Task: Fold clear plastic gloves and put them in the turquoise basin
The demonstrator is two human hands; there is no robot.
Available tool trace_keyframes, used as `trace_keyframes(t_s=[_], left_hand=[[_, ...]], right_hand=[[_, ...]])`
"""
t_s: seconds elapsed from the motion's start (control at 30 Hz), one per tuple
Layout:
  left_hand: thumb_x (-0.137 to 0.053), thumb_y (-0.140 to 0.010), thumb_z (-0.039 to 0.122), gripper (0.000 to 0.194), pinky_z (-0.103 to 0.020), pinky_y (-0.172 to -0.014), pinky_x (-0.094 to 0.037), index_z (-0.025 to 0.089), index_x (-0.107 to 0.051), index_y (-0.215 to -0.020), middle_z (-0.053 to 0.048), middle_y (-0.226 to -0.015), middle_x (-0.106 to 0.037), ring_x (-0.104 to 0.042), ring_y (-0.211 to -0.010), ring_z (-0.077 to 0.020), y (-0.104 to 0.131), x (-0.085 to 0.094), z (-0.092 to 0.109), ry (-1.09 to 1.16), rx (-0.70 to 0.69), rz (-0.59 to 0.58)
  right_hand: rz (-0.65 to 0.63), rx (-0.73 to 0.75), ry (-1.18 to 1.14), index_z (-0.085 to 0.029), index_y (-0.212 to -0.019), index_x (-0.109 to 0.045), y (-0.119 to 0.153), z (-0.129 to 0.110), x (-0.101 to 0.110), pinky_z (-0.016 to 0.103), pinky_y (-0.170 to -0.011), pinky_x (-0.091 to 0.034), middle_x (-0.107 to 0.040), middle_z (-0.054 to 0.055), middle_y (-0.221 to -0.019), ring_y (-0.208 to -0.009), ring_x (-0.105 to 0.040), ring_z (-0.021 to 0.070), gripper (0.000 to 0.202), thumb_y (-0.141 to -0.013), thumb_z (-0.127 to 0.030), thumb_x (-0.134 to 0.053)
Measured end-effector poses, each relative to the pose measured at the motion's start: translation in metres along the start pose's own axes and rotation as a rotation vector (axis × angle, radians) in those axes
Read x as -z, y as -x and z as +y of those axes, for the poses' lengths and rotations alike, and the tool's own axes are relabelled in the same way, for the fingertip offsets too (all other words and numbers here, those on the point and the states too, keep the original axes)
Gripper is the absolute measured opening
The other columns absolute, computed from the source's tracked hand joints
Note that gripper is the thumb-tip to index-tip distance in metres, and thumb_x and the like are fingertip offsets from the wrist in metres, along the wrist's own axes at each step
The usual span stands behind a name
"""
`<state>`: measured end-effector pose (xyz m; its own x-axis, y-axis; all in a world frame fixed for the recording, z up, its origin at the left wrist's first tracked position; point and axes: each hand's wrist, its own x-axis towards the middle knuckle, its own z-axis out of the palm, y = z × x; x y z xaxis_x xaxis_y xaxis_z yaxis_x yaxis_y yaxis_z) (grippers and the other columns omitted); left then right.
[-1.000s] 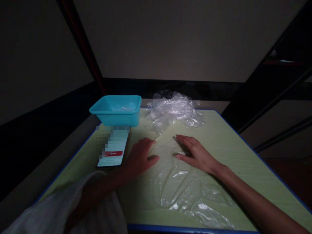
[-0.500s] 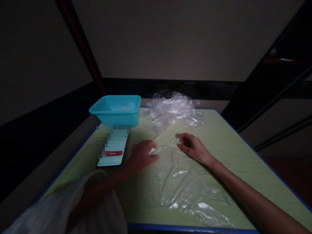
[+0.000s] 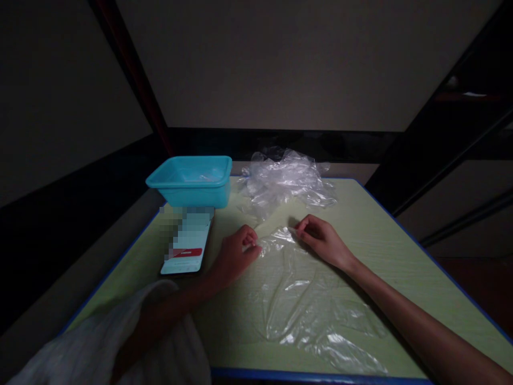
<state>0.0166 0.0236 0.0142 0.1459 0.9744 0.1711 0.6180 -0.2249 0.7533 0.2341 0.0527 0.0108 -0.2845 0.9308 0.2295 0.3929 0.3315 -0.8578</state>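
A clear, thin plastic disposable glove (image 3: 296,289) lies spread and wrinkled on the table, its finger parts pointing toward the near edge. My left hand (image 3: 239,248) pinches the left corner of its far, cuff end between thumb and fingers. At the right corner of that same end, the thumb and forefinger of my right hand (image 3: 323,239) are closed on the film. Between the two hands the edge of the plastic is slightly lifted and catches the light.
Behind my hands lies a crumpled heap of clear plastic gloves (image 3: 286,179). A turquoise basin (image 3: 192,193) stands at the back left, with some clear plastic inside. A lit phone (image 3: 186,251) lies left of my left hand. The pale green table (image 3: 385,256) has a blue edge.
Both hands have gone from a looser, parted grasp to a closed pinch on the glove's cuff end. My right hand has shifted slightly to the right. The basin, phone and heap have stayed put.
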Motion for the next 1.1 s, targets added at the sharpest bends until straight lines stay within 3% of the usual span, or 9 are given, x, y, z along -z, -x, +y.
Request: trace_keyframes(t_s=[0.33,0.53,0.7,0.93,1.0,1.1], left_hand=[[-0.053,-0.067,0.009,0.009,-0.022,-0.059,-0.043,0.018,-0.05,-0.068,0.004,-0.062,-0.054,-0.055,-0.062,-0.0125,-0.003,0.002,-0.001,0.038,-0.016,0.045],[-0.052,-0.066,0.006,0.011,-0.022,-0.059,-0.044,0.017,-0.054,-0.067,0.003,-0.062,-0.056,-0.056,-0.062,-0.0127,-0.003,0.001,-0.003,0.017,-0.055,0.043],[-0.051,-0.065,0.002,0.018,-0.024,-0.066,-0.047,0.016,-0.059,-0.074,0.001,-0.072,-0.061,-0.058,-0.07,-0.014,-0.002,-0.001,-0.007,0.0,-0.123,0.038],[-0.05,-0.065,-0.002,0.025,-0.026,-0.072,-0.046,0.016,-0.065,-0.071,-0.001,-0.076,-0.062,-0.059,-0.075,-0.015,-0.002,-0.001,-0.009,-0.043,-0.194,0.0],[-0.05,-0.065,-0.003,0.025,-0.028,-0.073,-0.046,0.016,-0.066,-0.068,-0.002,-0.076,-0.061,-0.059,-0.075,-0.0162,-0.002,-0.001,-0.01,-0.064,-0.2,0.001],[-0.049,-0.063,-0.003,0.025,-0.031,-0.074,-0.045,0.016,-0.065,-0.067,-0.003,-0.077,-0.06,-0.058,-0.078,-0.0182,-0.001,-0.002,-0.011,-0.095,-0.206,0.011]], right_hand=[[0.143,-0.065,-0.294,-0.02,-0.071,-0.047,-0.002,-0.01,0.006,0.026,-0.056,-0.045,-0.058,-0.002,-0.065,-0.058,-0.055,0.0114,0.022,-0.067,-0.032,-0.065],[0.135,-0.049,-0.37,-0.021,-0.074,-0.05,-0.002,-0.016,0.008,0.025,-0.059,-0.046,-0.062,-0.001,-0.067,-0.059,-0.057,0.0108,0.019,-0.066,-0.025,-0.067],[-0.008,-0.014,-0.39,-0.018,-0.074,-0.055,0.001,-0.02,0.009,0.024,-0.059,-0.046,-0.062,-0.001,-0.067,-0.06,-0.057,0.0098,0.017,-0.065,-0.022,-0.069],[-0.457,0.017,-0.349,-0.015,-0.086,-0.059,0.008,-0.021,0.011,0.024,-0.064,-0.048,-0.066,0.001,-0.074,-0.068,-0.061,0.0105,0.022,-0.068,-0.02,-0.071],[-0.487,0.035,-0.31,-0.015,-0.086,-0.06,0.008,-0.023,0.012,0.026,-0.065,-0.048,-0.067,0.002,-0.074,-0.068,-0.062,0.0116,0.021,-0.068,-0.022,-0.07],[-0.362,0.089,-0.187,-0.015,-0.081,-0.062,0.008,-0.024,0.013,0.029,-0.068,-0.049,-0.068,0.004,-0.076,-0.071,-0.062,0.0135,0.012,-0.077,-0.026,-0.063]])
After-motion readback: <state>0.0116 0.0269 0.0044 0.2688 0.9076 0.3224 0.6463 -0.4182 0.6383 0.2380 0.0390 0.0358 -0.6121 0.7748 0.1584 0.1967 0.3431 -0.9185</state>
